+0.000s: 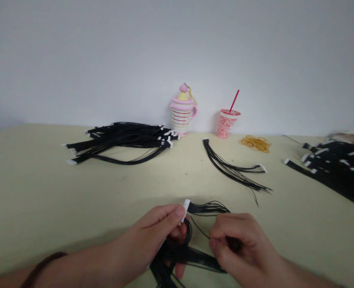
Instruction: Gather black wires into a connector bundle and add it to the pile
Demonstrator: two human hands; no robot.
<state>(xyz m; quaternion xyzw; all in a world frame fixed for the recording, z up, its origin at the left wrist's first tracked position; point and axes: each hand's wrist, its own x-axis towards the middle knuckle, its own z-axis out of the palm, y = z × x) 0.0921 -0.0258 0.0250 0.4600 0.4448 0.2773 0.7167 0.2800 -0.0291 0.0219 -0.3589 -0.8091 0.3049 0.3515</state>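
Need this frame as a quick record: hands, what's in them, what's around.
left hand: pinches white connector of black wire harness
right hand: pinches thin black wires of that harness
nearby: harness pile; loose harness; harness stack
back: pink striped mug-shaped ornament; pink cup with red straw; rubber bands
surface: pale yellow-green table

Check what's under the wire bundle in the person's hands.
Pale yellow table lies under the black wire bundle. The left hand and right hand cover part of it, and its lower end leaves the frame, so nothing beneath there shows.
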